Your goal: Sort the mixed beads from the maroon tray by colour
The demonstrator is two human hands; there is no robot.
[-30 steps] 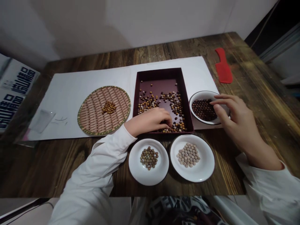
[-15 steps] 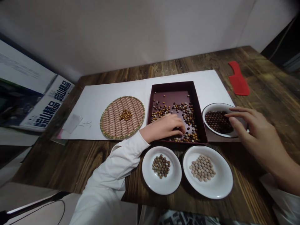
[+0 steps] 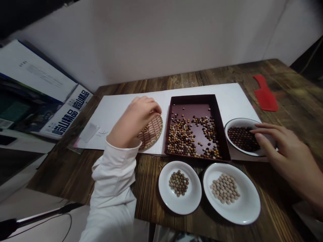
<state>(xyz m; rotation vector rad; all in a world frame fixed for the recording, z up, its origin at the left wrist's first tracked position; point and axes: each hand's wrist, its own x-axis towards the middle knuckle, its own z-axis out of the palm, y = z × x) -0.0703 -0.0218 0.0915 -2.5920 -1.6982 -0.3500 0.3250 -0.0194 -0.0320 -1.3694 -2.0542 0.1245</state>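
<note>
The left hand (image 3: pixel 137 117) is held above the woven mat (image 3: pixel 153 136), with the forearm stretched forward and the wrist bent, so that the back of the hand is turned upward. Its fingers are curled and brought close together, pointing to the right; whether a bead is pinched between them cannot be told. By this hand a part of the mat and of the yellow beads (image 3: pixel 145 128) lying on it is covered.

The right hand (image 3: pixel 290 154) is placed at the right side of the white bowl (image 3: pixel 227 139). Its fingers are half open, the thumb being kept a little apart from the forefinger, and their tips are directed over the dark beads (image 3: pixel 241 136) in the bowl. Whether the beads or the rim are touched cannot be seen clearly.

Between both hands the dark red box (image 3: pixel 198 129) is located, in which mixed beads (image 3: pixel 180 139) are scattered. In front of it, brown beads (image 3: pixel 178 183) are gathered on the left plate (image 3: pixel 166 201) and pale beads (image 3: pixel 225 189) on the right plate (image 3: pixel 247 211).
</note>
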